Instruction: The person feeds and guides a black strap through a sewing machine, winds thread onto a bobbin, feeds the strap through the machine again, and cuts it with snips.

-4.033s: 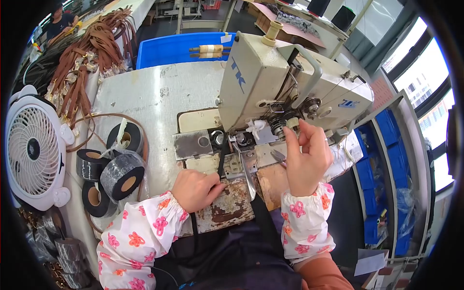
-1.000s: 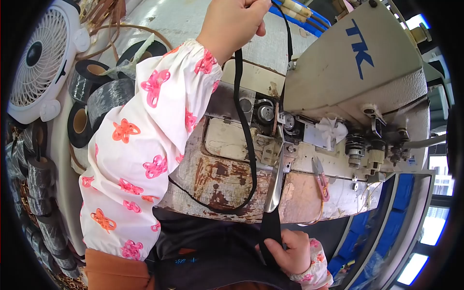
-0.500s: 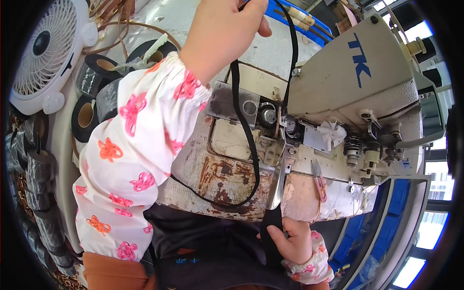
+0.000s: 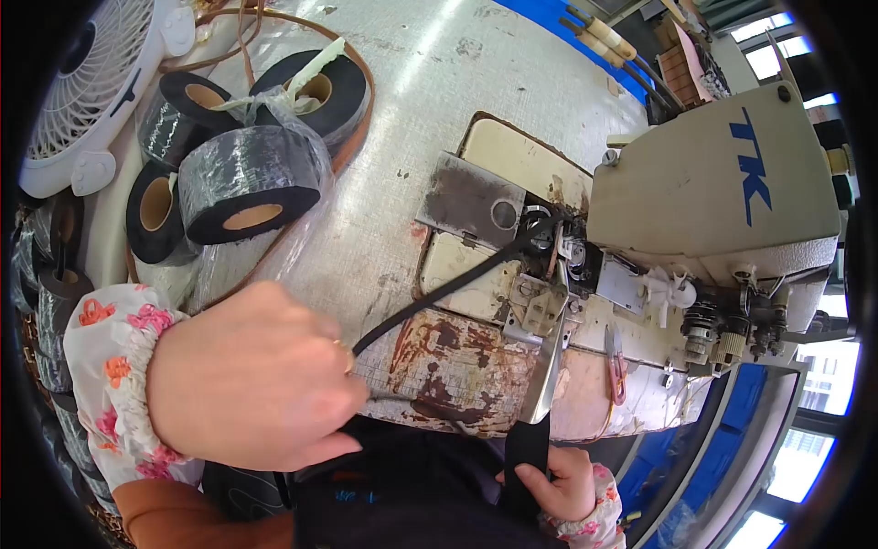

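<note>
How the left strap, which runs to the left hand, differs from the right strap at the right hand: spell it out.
Width: the left strap is narrow; the right strap is clearly wider.
Path: the left strap slants from the machine down to the left hand; the right strap hangs from the metal guide to the right hand.
Shared: both are black.

At about 2 o'clock, big blue letters stand on the pale side of the sewing machine, reading "TTK", with the 2 Ts run together; the line runs down toward 6 o'clock. Near 7 o'clock, small blue marks on the dark apron are too blurred to read.
</note>
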Motion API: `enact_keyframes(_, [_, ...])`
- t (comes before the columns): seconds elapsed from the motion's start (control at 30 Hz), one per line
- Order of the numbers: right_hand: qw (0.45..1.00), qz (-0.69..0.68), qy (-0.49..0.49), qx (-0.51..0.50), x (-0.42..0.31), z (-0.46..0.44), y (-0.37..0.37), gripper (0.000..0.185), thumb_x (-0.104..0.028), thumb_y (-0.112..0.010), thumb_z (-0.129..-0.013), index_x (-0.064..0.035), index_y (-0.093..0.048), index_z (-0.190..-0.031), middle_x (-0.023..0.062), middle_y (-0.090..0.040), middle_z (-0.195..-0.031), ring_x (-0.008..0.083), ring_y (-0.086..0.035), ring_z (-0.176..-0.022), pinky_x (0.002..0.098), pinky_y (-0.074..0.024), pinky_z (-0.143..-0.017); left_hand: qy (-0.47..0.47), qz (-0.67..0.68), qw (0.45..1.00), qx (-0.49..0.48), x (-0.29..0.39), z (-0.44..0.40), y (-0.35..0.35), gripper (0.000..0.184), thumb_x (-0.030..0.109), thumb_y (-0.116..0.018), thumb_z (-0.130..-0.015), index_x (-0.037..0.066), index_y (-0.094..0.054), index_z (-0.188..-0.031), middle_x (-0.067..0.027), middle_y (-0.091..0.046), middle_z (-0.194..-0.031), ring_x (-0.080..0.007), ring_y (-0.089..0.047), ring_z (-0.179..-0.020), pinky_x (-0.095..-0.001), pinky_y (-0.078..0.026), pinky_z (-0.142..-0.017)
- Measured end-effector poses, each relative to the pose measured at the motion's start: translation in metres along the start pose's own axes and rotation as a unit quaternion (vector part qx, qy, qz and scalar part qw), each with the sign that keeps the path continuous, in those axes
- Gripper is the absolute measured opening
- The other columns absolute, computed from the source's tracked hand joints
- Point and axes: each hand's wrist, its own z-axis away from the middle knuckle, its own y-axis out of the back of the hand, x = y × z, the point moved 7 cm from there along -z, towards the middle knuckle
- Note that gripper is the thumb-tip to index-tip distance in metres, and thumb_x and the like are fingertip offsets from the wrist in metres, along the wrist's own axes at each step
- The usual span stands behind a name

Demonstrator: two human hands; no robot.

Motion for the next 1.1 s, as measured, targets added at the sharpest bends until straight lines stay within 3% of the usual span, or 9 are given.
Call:
enact_keyframes(0.07, [1.0,0.004,-0.014,-0.008,0.001,0.001,-0.002,0.007,-0.006,-0.062,-0.082,-0.0017,-0.067,-0.082,0.0088,-0.068,-0.074,0.0189,-0.066,-0.064,0.0268,-0.0489,-0.058,-0.015,0.011,0.999,0.045,0.003,-0.016,0.01,0.02,0.024,-0.069,-0.066,0.009,-0.056,-0.069,-0.0023,-0.051,-0.062,-0.0185,-0.056,-0.06,-0.0323,-0.042,-0.046])
enact_keyframes(0.2, [0.999,-0.005,-0.04,-0.018,0.003,0.004,-0.004,0.011,-0.007,-0.059,-0.084,-0.0003,-0.067,-0.082,0.0082,-0.068,-0.075,0.0172,-0.066,-0.067,0.0262,-0.0496,-0.062,0.067,-0.057,0.915,0.393,-0.019,-0.067,0.036,0.037,0.024,-0.072,-0.065,0.003,-0.054,-0.089,-0.0054,-0.053,-0.074,-0.0216,-0.057,-0.07,-0.0326,-0.046,-0.058])
enact_keyframes(0.3, [0.997,-0.01,-0.068,-0.027,0.003,0.006,-0.009,0.013,-0.006,-0.055,-0.085,0.0004,-0.066,-0.082,0.0076,-0.068,-0.076,0.0155,-0.065,-0.07,0.0259,-0.05,-0.066,0.101,-0.066,0.896,0.428,-0.041,-0.106,0.019,0.038,0.019,-0.066,-0.069,0.0,-0.052,-0.098,-0.0059,-0.053,-0.074,-0.022,-0.058,-0.071,-0.0342,-0.047,-0.06])
enact_keyframes(0.33, [0.996,-0.018,-0.082,-0.023,0.004,0.006,-0.009,0.013,-0.006,-0.055,-0.085,0.0001,-0.066,-0.083,0.0076,-0.068,-0.076,0.0154,-0.065,-0.07,0.026,-0.05,-0.066,0.1,-0.066,0.894,0.432,-0.04,-0.106,0.02,0.038,0.019,-0.066,-0.069,0.0,-0.052,-0.098,-0.0059,-0.053,-0.074,-0.022,-0.058,-0.071,-0.0342,-0.047,-0.06])
enact_keyframes(0.4, [0.997,-0.003,-0.073,-0.026,0.008,0.004,-0.007,0.013,-0.005,-0.055,-0.086,-0.0004,-0.067,-0.083,0.0071,-0.067,-0.075,0.015,-0.064,-0.07,0.0262,-0.0498,-0.065,0.044,-0.067,0.952,0.297,-0.029,-0.117,-0.004,0.029,0.014,-0.058,-0.072,0.0,-0.053,-0.097,-0.0071,-0.053,-0.075,-0.0213,-0.058,-0.075,-0.0327,-0.047,-0.06])
enact_keyframes(0.6, [0.997,-0.02,-0.076,-0.023,0.025,0.0,-0.006,0.012,-0.004,-0.055,-0.085,0.0006,-0.066,-0.081,0.007,-0.066,-0.075,0.0146,-0.064,-0.07,0.0257,-0.0493,-0.064,-0.03,-0.144,0.936,0.319,0.003,-0.102,-0.027,0.042,0.01,-0.055,-0.069,-0.009,-0.058,-0.107,-0.0053,-0.057,-0.081,-0.0149,-0.054,-0.066,-0.0272,-0.041,-0.06])
enact_keyframes(0.67, [0.999,-0.029,-0.041,-0.011,0.025,-0.003,-0.006,0.008,-0.006,-0.063,-0.081,0.0004,-0.067,-0.083,0.0083,-0.068,-0.073,0.0148,-0.065,-0.063,0.0255,-0.0498,-0.058,-0.013,-0.159,0.927,0.34,0.003,-0.101,-0.026,0.04,0.01,-0.056,-0.068,-0.009,-0.06,-0.103,-0.0054,-0.057,-0.077,-0.0145,-0.053,-0.065,-0.0263,-0.041,-0.058])
enact_keyframes(1.0, [0.997,-0.02,0.011,-0.068,0.011,-0.003,-0.011,0.009,-0.005,-0.058,-0.083,0.0009,-0.065,-0.08,0.0091,-0.067,-0.075,0.0204,-0.066,-0.07,0.0293,-0.0507,-0.065,-0.059,-0.169,0.914,0.364,0.009,-0.099,-0.029,0.032,0.009,-0.06,-0.066,-0.009,-0.063,-0.092,-0.0068,-0.057,-0.072,-0.0135,-0.052,-0.057,-0.0252,-0.04,-0.05])
enact_keyframes(1.1, [0.997,-0.033,0.045,-0.049,0.013,-0.002,-0.01,0.008,-0.008,-0.065,-0.08,-0.0008,-0.067,-0.081,0.0097,-0.067,-0.076,0.0203,-0.066,-0.065,0.0281,-0.0502,-0.058,-0.065,-0.141,0.919,0.363,0.011,-0.098,-0.028,0.026,0.011,-0.06,-0.062,-0.009,-0.064,-0.078,-0.0187,-0.063,-0.079,-0.0197,-0.058,-0.06,-0.0286,-0.043,-0.051])
